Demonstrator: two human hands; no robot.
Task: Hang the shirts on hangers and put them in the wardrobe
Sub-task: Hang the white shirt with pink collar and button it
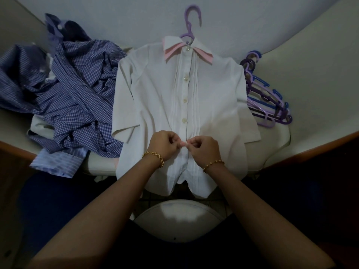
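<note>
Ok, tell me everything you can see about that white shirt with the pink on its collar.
The white shirt lies flat, front up, on a pale surface, already on a purple hanger whose hook sticks out above the pink-trimmed collar. Short sleeves, pleated front, pale buttons, thin fabric. The left hand and right hand pinch its placket; its hem overhangs the edge.

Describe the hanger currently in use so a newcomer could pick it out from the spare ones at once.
Find the white shirt laid flat mid-table. Above its pink-trimmed collar a lilac hanger hook sticks out alone, while the spare hangers lie stacked bare by its right sleeve.
</note>
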